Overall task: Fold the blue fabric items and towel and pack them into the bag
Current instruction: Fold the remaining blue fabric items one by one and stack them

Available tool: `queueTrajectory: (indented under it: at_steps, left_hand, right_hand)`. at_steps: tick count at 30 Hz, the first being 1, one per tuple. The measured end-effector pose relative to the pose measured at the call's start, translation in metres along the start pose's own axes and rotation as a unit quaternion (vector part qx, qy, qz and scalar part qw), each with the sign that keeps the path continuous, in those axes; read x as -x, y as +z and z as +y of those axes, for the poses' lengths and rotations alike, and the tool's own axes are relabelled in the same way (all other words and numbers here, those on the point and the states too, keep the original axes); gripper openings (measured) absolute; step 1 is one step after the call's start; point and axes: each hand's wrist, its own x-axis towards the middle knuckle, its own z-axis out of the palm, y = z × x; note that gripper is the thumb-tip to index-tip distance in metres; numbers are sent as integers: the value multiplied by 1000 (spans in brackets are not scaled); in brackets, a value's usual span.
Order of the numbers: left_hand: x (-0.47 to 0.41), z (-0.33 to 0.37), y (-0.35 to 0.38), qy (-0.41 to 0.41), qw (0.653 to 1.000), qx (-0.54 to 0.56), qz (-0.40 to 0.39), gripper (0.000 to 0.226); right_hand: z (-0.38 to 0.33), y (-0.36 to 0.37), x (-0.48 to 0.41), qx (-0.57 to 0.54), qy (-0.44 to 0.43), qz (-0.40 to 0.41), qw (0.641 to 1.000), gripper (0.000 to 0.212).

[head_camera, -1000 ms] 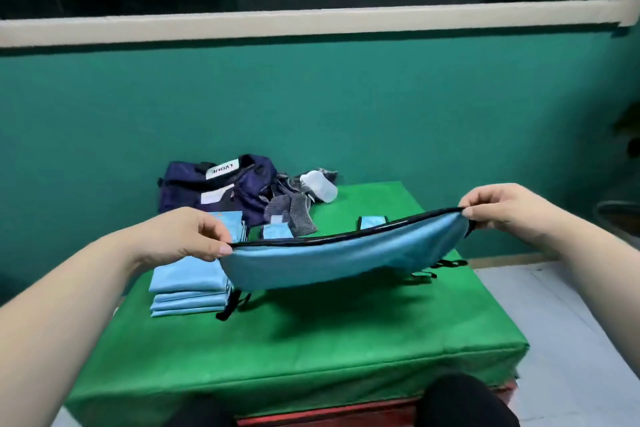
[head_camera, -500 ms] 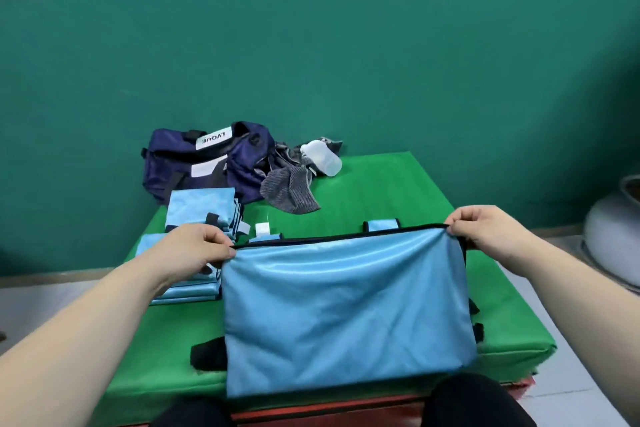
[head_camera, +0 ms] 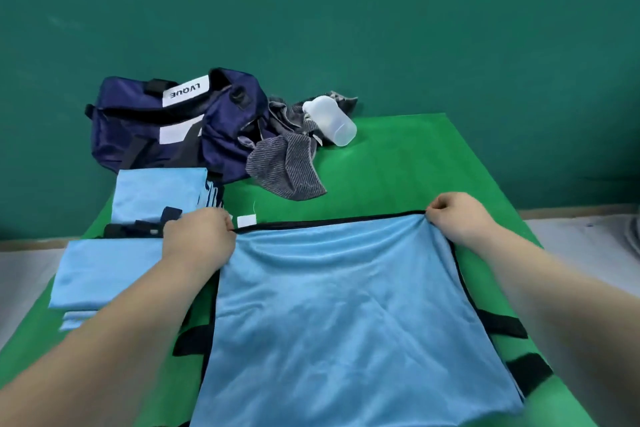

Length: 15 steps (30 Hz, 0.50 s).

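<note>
Blue fabric item (head_camera: 346,315) lay flat on the green table (head_camera: 398,163); I saw my left hand (head_camera: 199,241) and right hand (head_camera: 457,215) pinching its far corners. Beyond it, the navy bag (head_camera: 173,125) stood with folded blue pieces (head_camera: 107,270) beside.

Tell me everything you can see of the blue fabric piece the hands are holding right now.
The blue fabric piece is light blue, soft and slightly sheeny, edged in black binding, with black strap tabs showing at its left and right sides. It lies spread nearly flat on the green table, mildly wrinkled, its near edge running out of view. The left hand pinches its far left corner and the right hand its far right corner, pulling the top edge taut. A folded blue stack sits just left of it.
</note>
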Motion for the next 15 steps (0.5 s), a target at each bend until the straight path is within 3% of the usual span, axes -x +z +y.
queueTrajectory:
  at_steps: [4, 8, 12, 15]
  left_hand:
    - [-3, 8, 30, 46, 990, -131, 19, 14]
    - [20, 13, 33, 112, 979, -151, 80, 11]
    - [58, 11, 31, 212, 967, -81, 120, 4]
    - [97, 3, 36, 265, 962, -6, 69, 15]
  right_hand:
    - [10, 21, -15, 74, -13, -27, 997, 9]
    - [12, 20, -5, 96, -62, 20, 993, 17]
    - [-2, 22, 37, 100, -106, 19, 989, 21]
    - [-13, 38, 83, 116, -161, -12, 980, 25]
